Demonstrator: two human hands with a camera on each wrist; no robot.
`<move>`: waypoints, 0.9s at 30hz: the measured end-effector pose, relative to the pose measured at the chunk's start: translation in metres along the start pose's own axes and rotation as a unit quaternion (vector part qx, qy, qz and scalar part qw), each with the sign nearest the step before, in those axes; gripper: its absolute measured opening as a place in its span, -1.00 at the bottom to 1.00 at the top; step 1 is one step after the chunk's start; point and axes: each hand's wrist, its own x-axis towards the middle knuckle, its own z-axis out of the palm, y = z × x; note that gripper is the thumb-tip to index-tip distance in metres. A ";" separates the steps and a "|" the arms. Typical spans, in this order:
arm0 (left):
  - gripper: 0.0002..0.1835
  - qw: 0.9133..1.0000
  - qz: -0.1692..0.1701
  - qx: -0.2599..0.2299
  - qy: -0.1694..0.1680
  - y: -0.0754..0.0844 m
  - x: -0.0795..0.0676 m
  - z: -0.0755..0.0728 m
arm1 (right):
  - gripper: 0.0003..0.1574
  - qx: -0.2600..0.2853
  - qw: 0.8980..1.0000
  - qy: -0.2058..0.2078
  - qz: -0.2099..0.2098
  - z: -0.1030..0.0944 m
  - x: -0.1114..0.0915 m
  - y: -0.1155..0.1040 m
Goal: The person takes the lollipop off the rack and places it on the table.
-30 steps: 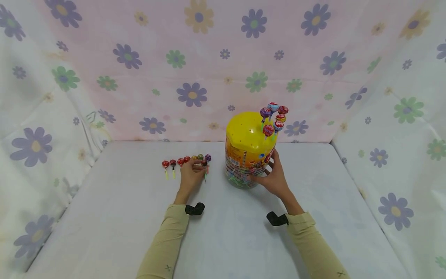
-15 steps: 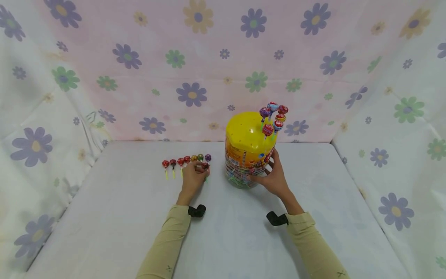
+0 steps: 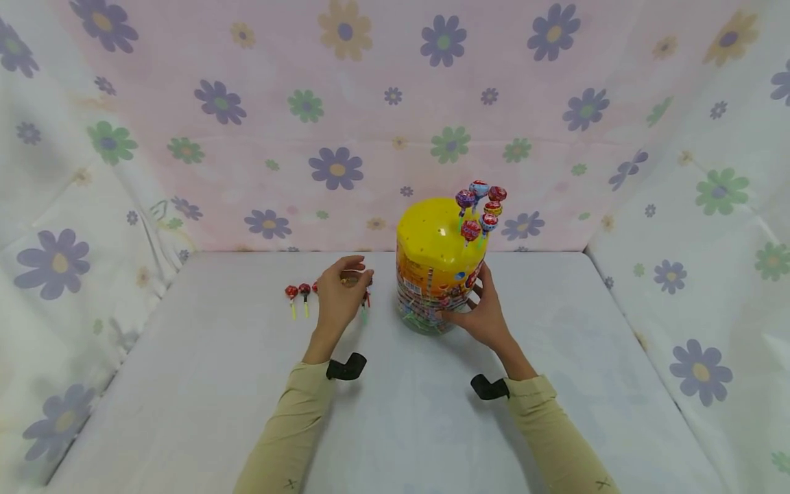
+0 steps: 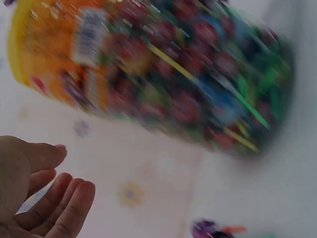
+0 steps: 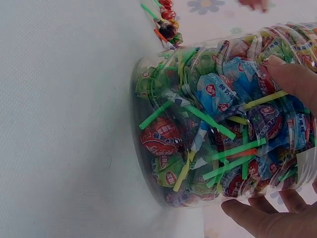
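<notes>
Cloth [image 3: 247, 158] printed with flowers walls in the white table [image 3: 420, 425] at the back and both sides, its rear fall meeting the tabletop along a straight edge. A broad white stretch of table runs from the jar to the right-hand cloth, and another from the lying row to the left-hand cloth. The clear jar [image 3: 420, 312], packed with wrapped sweets, stands upright just right of the middle, nearer the back edge than the front. Its yellow lid [image 3: 428, 237] is dotted with small marks. The right hand [image 3: 486, 315] grips the jar low on its right side, thumb and fingers on opposite walls. The left hand [image 3: 338, 295] holds nothing; its fingers are loosely bent, with a gap between thumb and fingertips, and a strip of white separates it from the jar in the head view. Six standing lollipops [image 3: 470, 230] cluster at the lid's right edge, heads up. Left of the jar, lying lollipops [image 3: 291, 291] form a row, sticks toward the person, several hidden by the left hand.
</notes>
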 end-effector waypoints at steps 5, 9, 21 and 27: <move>-0.72 0.994 0.072 -0.083 0.012 0.049 0.000 0.009 | 0.42 0.003 1.000 0.005 -0.006 0.001 0.006 0.017; -0.70 0.986 0.129 -0.103 -0.015 0.082 -0.005 0.025 | 0.44 -0.002 1.000 0.012 -0.015 0.002 0.011 0.037; -0.60 0.975 0.179 -0.115 -0.066 0.130 -0.005 0.077 | 0.44 0.003 0.999 0.013 -0.038 0.001 0.014 0.044; -0.59 0.975 0.180 -0.105 -0.075 0.137 0.001 0.087 | 0.46 0.000 0.999 0.013 -0.034 0.001 0.013 0.045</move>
